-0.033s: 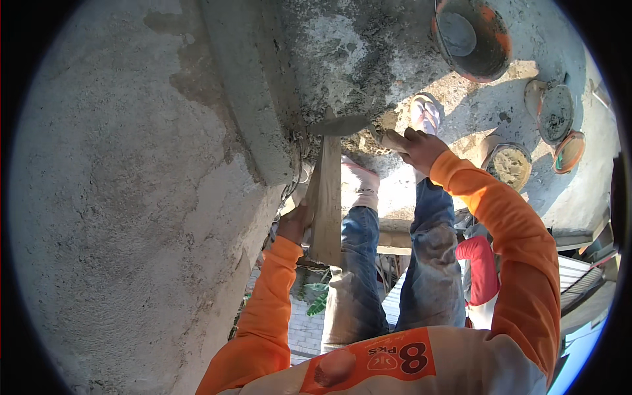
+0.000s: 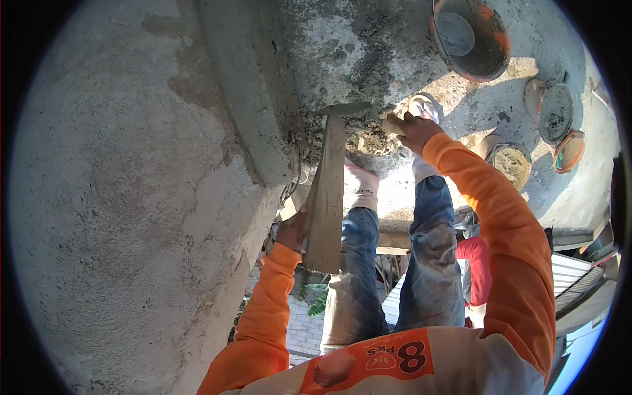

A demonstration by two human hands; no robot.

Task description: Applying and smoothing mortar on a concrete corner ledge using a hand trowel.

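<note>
Right grip: the right hand (image 2: 418, 133) is closed around the handle of a trowel (image 2: 349, 107), fingers curled.
Trowel: its grey blade points left, over the far end of the board; whether they touch I cannot tell.
Left grip: the left hand (image 2: 289, 230) is closed on the left edge of a wooden board (image 2: 326, 197); some fingers are hidden.
Board: long, lying lengthwise in front of the person, just left of the jeans-clad legs (image 2: 431, 263).
Large bucket: at the top right, this stained bucket (image 2: 503, 46) holds a pale grey round patch, water or mortar unclear.
Round tub: farther right, the tub (image 2: 540, 108) holds dark grey, lumpy mix.
Sand bucket: nearer the person, a bucket (image 2: 489, 150) is filled with tan, sand-like material.
Small bowl: an orange-rimmed bowl (image 2: 577, 143) beside the tub shows green inside.
Left side: a broad, rough concrete wall (image 2: 131, 230).
</note>
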